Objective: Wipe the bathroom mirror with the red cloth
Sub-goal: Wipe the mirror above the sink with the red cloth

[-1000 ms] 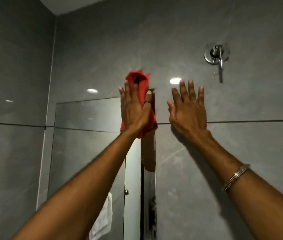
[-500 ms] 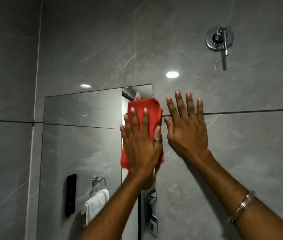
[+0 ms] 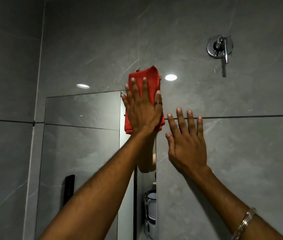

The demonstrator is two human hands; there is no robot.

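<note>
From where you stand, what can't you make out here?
Head view only:
- Top right corner of the frameless wall mirror: covered by the folded red cloth and the flat left hand.
- Mirror's bottom: cut off by the frame edge.
- White holder reflected low down: too dim to identify.
- Right hand palm: pressed against grey tile.

1. Walls [image 3: 241, 153]: big grey marble-look tiles w/ pale veins, glossy.
2. Dark grout line [image 3: 249, 116] runs horiz. across the wall at mid height, carries on along the left wall past the corner [image 3: 41, 49].
3. Chrome valve w/ lever [image 3: 220, 48] fixed upper right on the wall, lever pointing down, shadow below it.
4. Ceiling lights show as reflections in the tiles: round bright spot [image 3: 171, 77] near centre, two oval ones [image 3: 83, 86] to the left.
5. Room fairly dim overall; ceiling strip barely visible at top edge.
</note>
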